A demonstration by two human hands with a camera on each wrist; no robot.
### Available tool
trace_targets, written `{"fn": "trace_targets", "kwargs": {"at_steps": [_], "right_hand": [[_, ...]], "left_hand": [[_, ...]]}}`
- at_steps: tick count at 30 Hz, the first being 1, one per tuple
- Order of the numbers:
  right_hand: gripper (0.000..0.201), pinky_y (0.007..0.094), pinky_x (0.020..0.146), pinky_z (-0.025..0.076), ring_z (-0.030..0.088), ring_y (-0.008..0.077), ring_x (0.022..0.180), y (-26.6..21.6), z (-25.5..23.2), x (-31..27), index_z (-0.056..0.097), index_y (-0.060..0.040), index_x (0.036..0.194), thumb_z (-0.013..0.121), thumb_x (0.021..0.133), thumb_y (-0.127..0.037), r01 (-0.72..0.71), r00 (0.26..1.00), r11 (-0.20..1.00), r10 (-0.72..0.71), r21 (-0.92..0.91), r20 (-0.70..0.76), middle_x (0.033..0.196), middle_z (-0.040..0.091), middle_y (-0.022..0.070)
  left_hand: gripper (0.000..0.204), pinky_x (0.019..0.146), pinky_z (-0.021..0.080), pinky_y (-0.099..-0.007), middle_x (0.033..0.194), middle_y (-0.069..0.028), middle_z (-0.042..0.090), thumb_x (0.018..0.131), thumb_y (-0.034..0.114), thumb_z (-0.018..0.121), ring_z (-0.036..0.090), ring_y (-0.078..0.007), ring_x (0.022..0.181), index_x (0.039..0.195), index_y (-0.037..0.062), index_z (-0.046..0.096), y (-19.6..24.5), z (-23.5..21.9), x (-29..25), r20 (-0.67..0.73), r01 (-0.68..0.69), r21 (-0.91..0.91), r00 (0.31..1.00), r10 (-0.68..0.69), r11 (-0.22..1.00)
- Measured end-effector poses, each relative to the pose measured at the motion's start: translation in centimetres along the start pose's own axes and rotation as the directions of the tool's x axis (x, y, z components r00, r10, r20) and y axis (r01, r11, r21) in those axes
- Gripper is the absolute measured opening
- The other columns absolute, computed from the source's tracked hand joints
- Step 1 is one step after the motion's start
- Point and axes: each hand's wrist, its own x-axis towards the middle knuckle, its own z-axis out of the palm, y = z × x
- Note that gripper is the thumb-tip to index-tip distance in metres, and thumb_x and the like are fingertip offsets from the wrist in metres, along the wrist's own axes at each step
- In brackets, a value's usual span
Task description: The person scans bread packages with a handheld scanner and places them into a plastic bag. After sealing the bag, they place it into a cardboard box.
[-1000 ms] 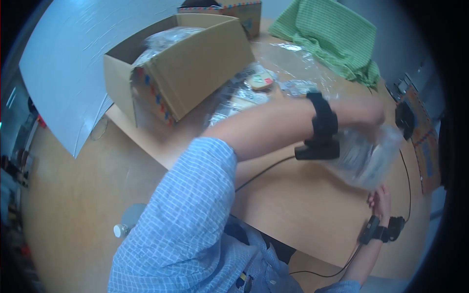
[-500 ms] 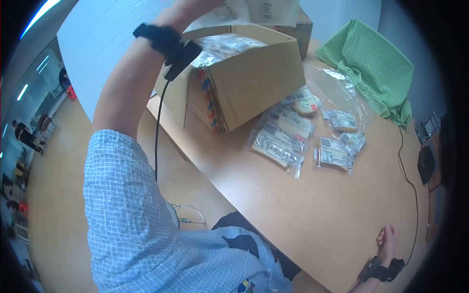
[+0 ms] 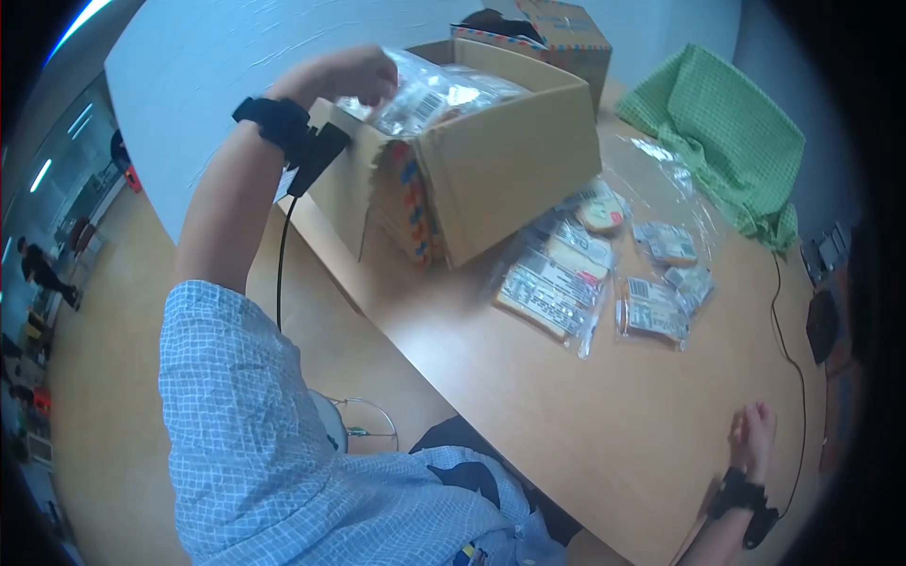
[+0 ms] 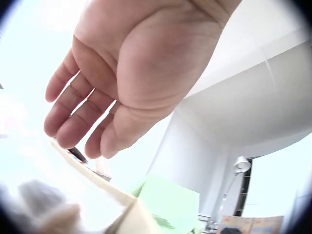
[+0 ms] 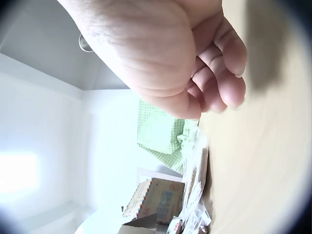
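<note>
My left hand (image 3: 351, 75) is over the left end of an open cardboard box (image 3: 514, 160), close above clear plastic packets (image 3: 439, 92) inside it. In the left wrist view, its fingers (image 4: 73, 129) are loosely bent, with nothing between them and the thumb. A barcode shows on the packet nearest that hand. My right hand (image 3: 755, 439) lies low at the right side of the table, fingers loosely curled and holding nothing. Several clear printed packets with tan, bread-like slices lie right of the box, among them a large one (image 3: 547, 297) and a smaller one (image 3: 653, 309).
A second cardboard box (image 3: 576, 38) with a striped edge stands behind the first. A green checked cloth (image 3: 722, 123) lies at the back right, beside a sheet of clear plastic (image 3: 651, 170). A black cable (image 3: 791, 354) runs down the table's right side.
My left hand swept a clear packet from the right side of the table across to the box. It has let the packet go there. My right hand stays low at the right.
</note>
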Motion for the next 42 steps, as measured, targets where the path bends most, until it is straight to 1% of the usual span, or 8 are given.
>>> {"fn": "trace_targets", "kwargs": {"at_steps": [4, 7, 9, 10, 11, 13, 23, 42], "right_hand": [[0.012, 0.0193, 0.036, 0.031, 0.042, 0.0057, 0.039, -2.0, 3.6, 2.4, 0.052, -0.0064, 0.080, 0.053, 0.088, -0.016, 0.119, 0.990, 0.993, -0.119, -0.005, 0.073, 0.054, 0.047, -0.0011], [0.010, 0.0188, 0.037, 0.034, 0.044, 0.0052, 0.041, -4.6, 8.1, 2.6, 0.053, -0.0049, 0.081, 0.054, 0.086, -0.013, 0.046, 0.999, 0.996, -0.048, 0.074, 0.021, 0.056, 0.048, -0.0010], [0.010, 0.0181, 0.038, 0.036, 0.045, 0.0051, 0.043, -4.5, 9.3, 3.5, 0.053, -0.0044, 0.080, 0.055, 0.085, -0.013, 0.029, 0.998, 0.999, -0.031, 0.031, 0.062, 0.057, 0.050, -0.0006], [0.010, 0.0176, 0.039, 0.036, 0.046, 0.0050, 0.043, -4.1, 9.6, 4.0, 0.053, -0.0041, 0.079, 0.055, 0.085, -0.012, 0.032, 0.995, 0.999, -0.030, -0.016, 0.100, 0.058, 0.051, -0.0003], [0.010, 0.0176, 0.039, 0.036, 0.046, 0.0050, 0.043, -4.0, 9.7, 4.3, 0.053, -0.0041, 0.079, 0.055, 0.085, -0.012, 0.034, 0.996, 0.999, -0.033, -0.013, 0.088, 0.058, 0.051, -0.0003], [0.011, 0.0171, 0.040, 0.037, 0.046, 0.0046, 0.045, -3.7, 9.5, 4.4, 0.053, -0.0036, 0.078, 0.057, 0.084, -0.012, 0.050, 0.987, 0.999, -0.048, -0.015, 0.156, 0.059, 0.052, 0.0000], [0.014, 0.0172, 0.040, 0.037, 0.045, 0.0038, 0.045, -3.6, 9.1, 4.4, 0.053, -0.0016, 0.076, 0.058, 0.084, -0.012, 0.056, 0.989, 0.998, -0.053, -0.015, 0.139, 0.058, 0.051, -0.0002], [0.034, 0.0188, 0.047, 0.043, 0.053, 0.0070, 0.054, -2.6, 8.2, 5.2, 0.054, -0.0037, 0.090, 0.048, 0.088, -0.037, -0.045, 0.993, 0.977, 0.021, 0.209, 0.119, 0.069, 0.056, 0.0031]], "left_hand": [[0.017, 0.070, 0.048, -0.0329, 0.090, -0.0092, 0.063, 0.075, 0.024, 0.063, 0.060, -0.0251, 0.082, 0.087, 0.0127, 0.067, 14.0, -3.0, 1.5, -0.010, -0.157, 0.213, 0.987, 0.162, 0.964], [0.018, 0.063, 0.048, -0.0351, 0.076, -0.0117, 0.063, 0.079, 0.018, 0.053, 0.060, -0.0289, 0.072, 0.075, 0.0058, 0.066, 19.4, 4.2, 11.8, 0.400, -0.577, 0.815, 0.495, 0.771, -0.052], [0.018, 0.064, 0.047, -0.0366, 0.075, -0.0117, 0.063, 0.079, 0.017, 0.054, 0.060, -0.0289, 0.072, 0.071, 0.0058, 0.066, 21.9, 10.2, 16.5, 0.066, -0.639, 0.546, 0.677, 0.733, 0.541], [0.017, 0.065, 0.047, -0.0389, 0.077, -0.0133, 0.062, 0.077, 0.018, 0.056, 0.060, -0.0297, 0.072, 0.071, 0.0055, 0.066, 22.9, 11.7, 17.8, 0.251, -0.706, 0.685, 0.461, 0.851, 0.181], [0.014, 0.063, 0.046, -0.0395, 0.073, -0.0138, 0.061, 0.076, 0.019, 0.058, 0.059, -0.0297, 0.071, 0.076, 0.0064, 0.065, 23.5, 13.5, 18.7, 0.078, -0.610, 0.450, 0.754, 0.652, 0.652], [0.024, 0.066, 0.048, -0.0349, 0.082, -0.0125, 0.064, 0.077, 0.023, 0.060, 0.061, -0.0255, 0.072, 0.092, 0.0053, 0.064, 25.9, 8.1, 14.6, 0.025, -0.433, 0.205, 0.899, 0.438, 0.878], [0.056, 0.085, 0.044, -0.0361, 0.109, -0.0162, 0.059, 0.067, 0.040, 0.068, 0.056, -0.0315, 0.099, 0.115, 0.0122, 0.057, 26.4, 25.0, 24.2, -0.164, -0.318, 0.070, 0.931, 0.325, 0.946], [0.019, 0.054, 0.047, -0.0311, 0.065, -0.0119, 0.062, 0.079, 0.019, 0.057, 0.060, -0.0174, 0.057, 0.081, 0.0011, 0.064, 36.9, 19.6, 16.9, -0.461, -0.669, -0.370, 0.735, 0.497, 0.645]]}}
